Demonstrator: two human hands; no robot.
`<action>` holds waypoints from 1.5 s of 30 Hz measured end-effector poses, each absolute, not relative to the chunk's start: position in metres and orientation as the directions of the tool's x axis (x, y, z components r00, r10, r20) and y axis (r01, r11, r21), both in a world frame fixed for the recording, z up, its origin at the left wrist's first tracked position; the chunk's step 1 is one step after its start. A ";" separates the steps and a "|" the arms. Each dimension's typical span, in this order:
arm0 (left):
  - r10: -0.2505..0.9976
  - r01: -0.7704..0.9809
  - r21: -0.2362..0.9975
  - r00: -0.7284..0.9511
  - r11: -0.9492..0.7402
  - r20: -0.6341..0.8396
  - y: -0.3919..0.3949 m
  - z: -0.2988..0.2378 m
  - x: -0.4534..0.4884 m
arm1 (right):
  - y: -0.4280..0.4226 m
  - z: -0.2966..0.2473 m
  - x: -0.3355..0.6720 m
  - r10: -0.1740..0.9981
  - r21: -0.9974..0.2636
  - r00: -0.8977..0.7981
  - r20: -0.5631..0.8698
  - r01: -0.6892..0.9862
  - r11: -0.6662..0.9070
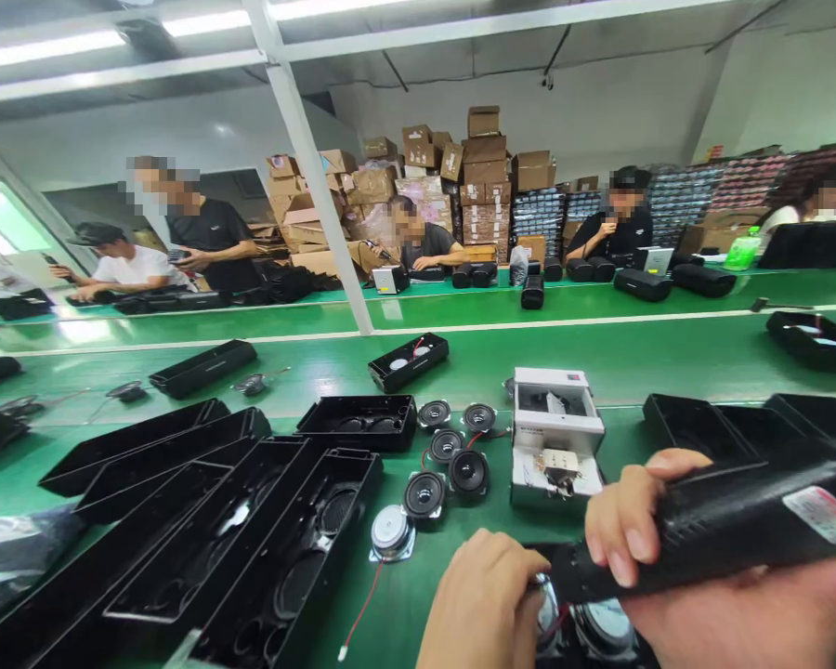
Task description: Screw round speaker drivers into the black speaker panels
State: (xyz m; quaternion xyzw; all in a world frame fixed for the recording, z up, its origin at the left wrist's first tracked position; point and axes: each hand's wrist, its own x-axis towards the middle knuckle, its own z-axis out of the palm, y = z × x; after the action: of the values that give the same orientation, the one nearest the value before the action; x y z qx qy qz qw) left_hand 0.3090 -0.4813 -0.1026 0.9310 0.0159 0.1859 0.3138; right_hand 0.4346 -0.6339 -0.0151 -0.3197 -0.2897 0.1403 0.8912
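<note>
My right hand (675,557) grips a long black speaker housing (731,530), fingers wrapped over its top edge. A white label shows near the housing's right end. My left hand (480,604) is closed at the housing's left end, pinching a small speaker driver (592,627) with a red wire, partly hidden under the housing. Several loose speaker drivers (450,465) lie on the green bench just beyond my hands. A white fixture box (555,437) stands behind them.
Several empty black speaker shells (243,539) lie at the left, more at the right (711,432). A green conveyor belt (599,353) carries other housings. Several people sit working at the far bench before stacked cardboard boxes (480,177).
</note>
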 end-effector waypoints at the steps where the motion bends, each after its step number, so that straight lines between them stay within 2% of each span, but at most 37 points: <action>1: 0.155 -0.092 0.610 0.927 -0.787 0.341 -0.484 -0.099 0.309 | -0.636 -0.014 0.433 0.434 -0.672 0.783 0.445 -0.027 0.740; 5: 0.170 -0.114 0.681 0.927 -0.723 0.335 -0.491 -0.081 0.307 | -0.641 -0.007 0.431 0.415 -0.701 0.799 0.436 0.012 0.713; 10: 0.335 -0.119 0.894 0.899 -0.433 0.282 -0.498 -0.068 0.305 | -0.640 0.003 0.431 0.341 -0.658 0.857 0.387 -0.003 0.753; 16: 0.392 -0.314 0.877 0.803 -0.363 0.449 -0.507 -0.074 0.303 | -0.637 0.006 0.427 0.336 -0.648 0.867 0.367 -0.021 0.761; 19: 0.496 -0.224 0.961 0.823 -0.162 0.276 -0.512 -0.074 0.301 | -0.636 0.006 0.425 0.308 -0.651 0.886 0.348 -0.008 0.759; 22: 0.560 -0.168 0.986 0.818 0.018 0.129 -0.519 -0.073 0.301 | -0.634 0.007 0.423 0.257 -0.647 0.906 0.337 0.025 0.762; 25: 0.531 -0.193 0.942 0.847 0.273 0.020 -0.527 -0.074 0.303 | -0.636 0.007 0.421 0.250 -0.643 0.906 0.341 0.031 0.765; 27: 0.464 -0.181 0.848 0.882 0.499 -0.084 -0.531 -0.076 0.304 | -0.638 0.006 0.419 0.259 -0.640 0.907 0.331 0.014 0.768; 29: 0.414 -0.157 0.776 0.899 0.611 -0.145 -0.534 -0.078 0.304 | -0.640 0.005 0.418 0.247 -0.638 0.915 0.318 0.014 0.770; 37: 0.384 -0.177 0.632 0.900 0.754 -0.206 -0.546 -0.082 0.304 | -0.640 0.008 0.414 0.229 -0.627 0.922 0.313 0.019 0.779; 45: 0.420 -0.255 0.558 0.888 0.789 -0.188 -0.552 -0.077 0.303 | -0.629 0.011 0.409 0.199 -0.592 0.947 0.253 -0.011 0.806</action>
State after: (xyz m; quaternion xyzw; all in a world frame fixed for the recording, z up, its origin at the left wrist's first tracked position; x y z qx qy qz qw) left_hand 0.3029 -0.5518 -0.0774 0.2694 0.1528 0.1809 0.9335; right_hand 0.4090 -0.6293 0.0107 -0.3066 -0.1533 0.0558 0.9377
